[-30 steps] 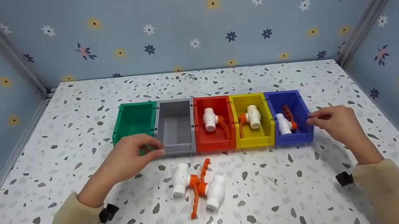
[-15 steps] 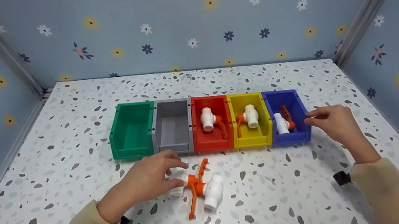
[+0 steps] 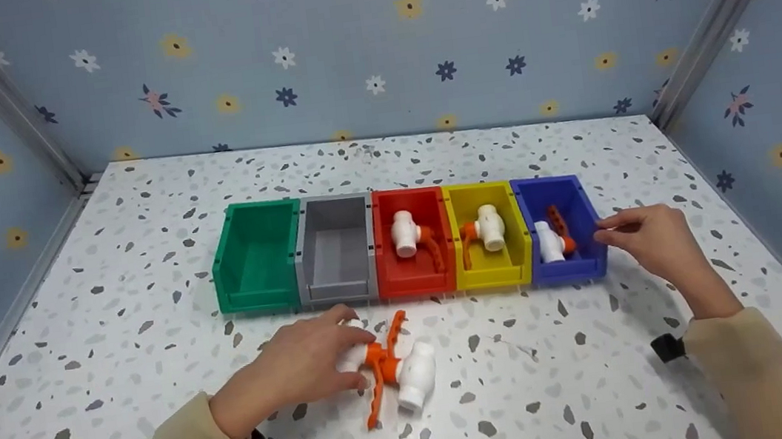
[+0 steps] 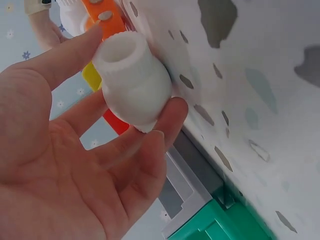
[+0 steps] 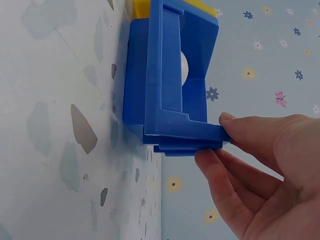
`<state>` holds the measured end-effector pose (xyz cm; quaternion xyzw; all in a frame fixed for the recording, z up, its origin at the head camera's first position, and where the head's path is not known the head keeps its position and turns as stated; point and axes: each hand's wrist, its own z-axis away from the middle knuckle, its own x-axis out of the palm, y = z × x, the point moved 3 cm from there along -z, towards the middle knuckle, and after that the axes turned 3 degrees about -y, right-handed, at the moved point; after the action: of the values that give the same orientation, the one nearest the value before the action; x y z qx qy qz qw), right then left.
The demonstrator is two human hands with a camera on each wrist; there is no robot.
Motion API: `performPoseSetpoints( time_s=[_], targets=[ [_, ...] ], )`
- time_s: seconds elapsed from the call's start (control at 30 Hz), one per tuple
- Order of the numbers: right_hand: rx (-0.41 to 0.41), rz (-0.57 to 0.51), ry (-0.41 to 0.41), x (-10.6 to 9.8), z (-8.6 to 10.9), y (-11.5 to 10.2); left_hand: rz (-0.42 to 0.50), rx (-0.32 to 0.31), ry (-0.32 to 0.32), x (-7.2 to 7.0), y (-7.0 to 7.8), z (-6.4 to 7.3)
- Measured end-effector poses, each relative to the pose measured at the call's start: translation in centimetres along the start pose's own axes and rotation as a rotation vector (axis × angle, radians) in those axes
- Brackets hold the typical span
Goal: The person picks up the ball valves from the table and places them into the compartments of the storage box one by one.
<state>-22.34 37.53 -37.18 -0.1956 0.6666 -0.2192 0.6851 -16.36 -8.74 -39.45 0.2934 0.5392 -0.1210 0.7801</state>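
Hands in use, as I follow them from my remote station. Left hand: over the last second I see it leave the front of the green bin and come round the left valve, its thumb and fingers now curved about the white body. I judge this to be the stage of taking hold, with no lift yet made; how firm the grip is, I cannot tell. Right hand: unchanged in place, thumb and fingertips pinching the outer edge of the blue bin, which I read as steadying the row. Position of the valves: the left valve lies on the tabletop, within my left hand and well apart from my right. Just beside it, on the side away from the left palm, lies the right valve; their orange handles lie crosswise, close together. Beyond, a third valve lies in the red bin, a fourth valve in the yellow bin, a fifth valve in the blue.
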Motion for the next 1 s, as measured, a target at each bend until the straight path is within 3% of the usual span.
performPoseSetpoints(
  time_s=[0.3,0.5,0.8,1.0],
  targets=[
    [-0.003,-0.006,0.001,0.0,0.0,0.0,0.020,-0.006,0.036,0.2,0.3,-0.3],
    [0.023,-0.007,-0.007,-0.1,0.1,0.0,0.060,-0.042,0.020,0.1,0.4,-0.5],
    [0.050,-0.024,-0.039,0.0,0.1,0.3,0.128,-0.100,0.068,-1.1,0.4,-0.3],
    [0.013,0.000,-0.015,0.1,0.0,0.1,0.127,-0.140,0.117,-2.4,0.2,-0.6]
  ],
)
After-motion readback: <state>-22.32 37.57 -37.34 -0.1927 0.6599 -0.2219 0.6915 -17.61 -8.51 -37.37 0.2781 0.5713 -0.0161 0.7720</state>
